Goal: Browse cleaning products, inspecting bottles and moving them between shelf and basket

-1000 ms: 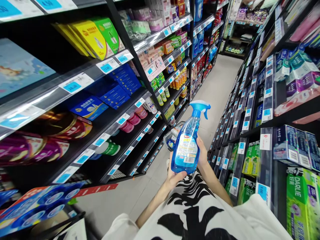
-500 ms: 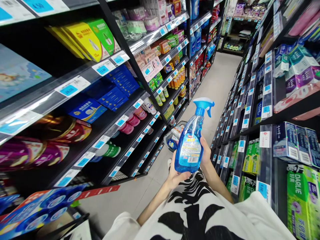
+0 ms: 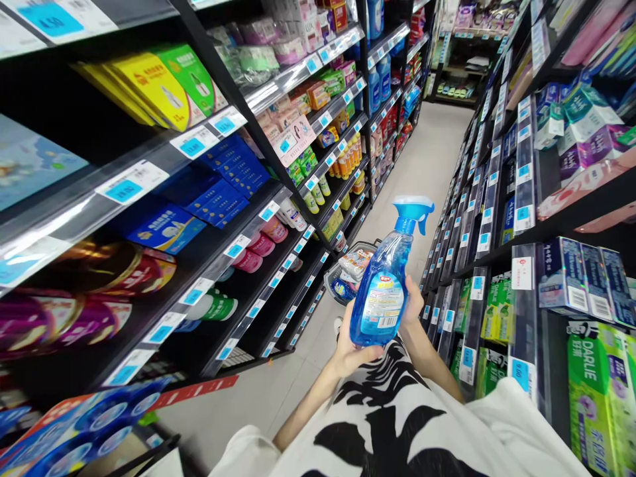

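A blue spray bottle (image 3: 385, 288) with a light blue trigger head is held upright in front of me, its back label and barcode facing the camera. My left hand (image 3: 348, 348) cups the bottle's base from below and the left. Wrapped around its right side is my right hand (image 3: 413, 299), fingers closed. Both hands grip it over my black-and-white patterned top.
A narrow shop aisle runs ahead over a pale floor (image 3: 427, 165). Black shelves (image 3: 209, 265) full of boxes and bottles line the left, and shelves (image 3: 527, 265) of toothpaste boxes line the right. A shopping basket (image 3: 348, 271) with goods stands on the floor just beyond the bottle.
The bottle and both hands have drifted slightly right and down in view as my head turned; the grip is unchanged.
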Demonstrator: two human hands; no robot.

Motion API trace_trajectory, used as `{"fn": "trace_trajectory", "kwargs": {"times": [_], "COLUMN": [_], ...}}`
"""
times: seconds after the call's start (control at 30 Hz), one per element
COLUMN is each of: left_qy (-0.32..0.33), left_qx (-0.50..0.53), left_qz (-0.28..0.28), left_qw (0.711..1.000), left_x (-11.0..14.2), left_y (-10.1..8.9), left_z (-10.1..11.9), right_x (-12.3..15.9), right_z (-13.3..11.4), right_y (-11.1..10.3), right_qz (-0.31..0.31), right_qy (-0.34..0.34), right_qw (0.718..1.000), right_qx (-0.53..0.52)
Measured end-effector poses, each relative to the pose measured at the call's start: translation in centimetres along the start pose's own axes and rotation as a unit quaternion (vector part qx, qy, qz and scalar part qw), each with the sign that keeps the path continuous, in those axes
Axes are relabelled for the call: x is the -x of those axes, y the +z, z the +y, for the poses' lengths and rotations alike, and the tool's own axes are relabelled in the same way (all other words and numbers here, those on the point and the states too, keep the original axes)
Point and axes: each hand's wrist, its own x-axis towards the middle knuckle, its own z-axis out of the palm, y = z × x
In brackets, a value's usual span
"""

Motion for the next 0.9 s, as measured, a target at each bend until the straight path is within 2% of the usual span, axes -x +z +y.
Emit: {"fn": "trace_trajectory", "kwargs": {"times": [0.5, 0.67, 0.73, 0.8, 0.87, 0.9], "left_qy": [-0.023, -0.001, 0.046, 0.154, 0.287, 0.355], "left_qx": [-0.002, -0.061, -0.124, -0.164, -0.176, -0.18], "left_qz": [0.049, 0.049, 0.079, 0.117, 0.155, 0.175], "left_qw": [0.999, 0.997, 0.988, 0.967, 0.929, 0.9], "left_x": [-0.3, 0.1, -0.1, -0.8, -1.6, -2.0], "left_y": [0.6, 0.1, 0.0, -0.3, -0.9, -1.4], "left_z": [1.0, 0.4, 0.5, 1.4, 3.6, 5.2], "right_x": [-0.5, -0.3, -0.2, -0.2, -0.2, -0.2], "right_z": [0.2, 0.2, 0.1, 0.1, 0.1, 0.1], "right_y": [-0.3, -0.1, 0.0, 0.0, 0.1, 0.1], "right_qz": [-0.035, -0.029, -0.027, -0.026, -0.026, -0.024], "right_qy": [0.034, 0.022, 0.027, 0.031, 0.029, 0.026], "right_qw": [0.998, 0.999, 0.999, 0.999, 0.999, 0.999], "right_qx": [0.026, 0.034, 0.026, 0.015, 0.013, 0.015]}}
